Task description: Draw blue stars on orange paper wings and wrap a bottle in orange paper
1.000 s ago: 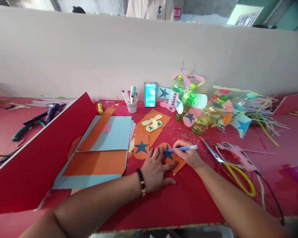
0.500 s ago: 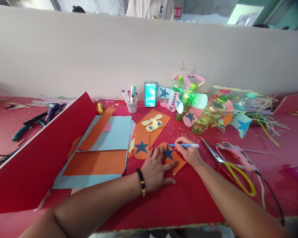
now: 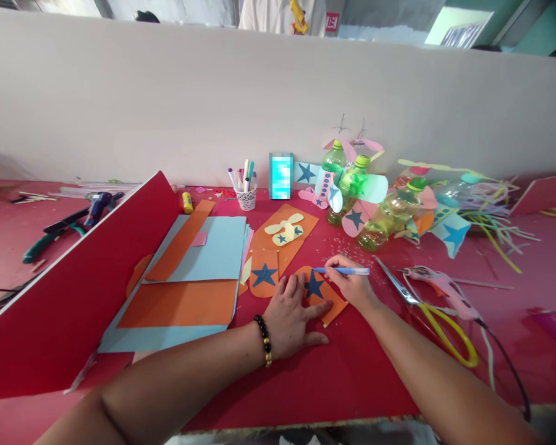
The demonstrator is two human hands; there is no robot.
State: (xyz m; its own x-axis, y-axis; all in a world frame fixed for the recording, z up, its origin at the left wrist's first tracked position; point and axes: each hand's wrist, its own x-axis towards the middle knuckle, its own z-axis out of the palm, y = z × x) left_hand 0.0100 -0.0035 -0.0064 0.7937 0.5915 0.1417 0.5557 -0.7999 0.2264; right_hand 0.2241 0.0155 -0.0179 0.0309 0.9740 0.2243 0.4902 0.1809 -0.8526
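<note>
My left hand (image 3: 291, 318) lies with its fingers spread, pressing on an orange paper cutout (image 3: 334, 304) that bears a dark blue star (image 3: 314, 284). In my right hand (image 3: 352, 285) a blue pen (image 3: 347, 271) is pinched, its tip at the star's upper point. Just left of my fingers rests a second orange cutout (image 3: 264, 256) with a similar star. Behind it, pale yellow paper pieces (image 3: 287, 230) with small stars sit on an orange sheet (image 3: 304, 216).
Blue and orange sheets (image 3: 180, 306) lie left, beside a red upright panel (image 3: 88, 290). A marker cup (image 3: 246, 199) stands at the back. Bottles with paper wings (image 3: 389, 213), scissors (image 3: 412, 300) and a pink glue gun (image 3: 445, 290) are on the right. A person (image 3: 269, 15) is behind the partition.
The pen and my right hand have shifted very slightly left. My left hand stays put. Behind the partition, a yellow glue gun has risen into view in front of the person.
</note>
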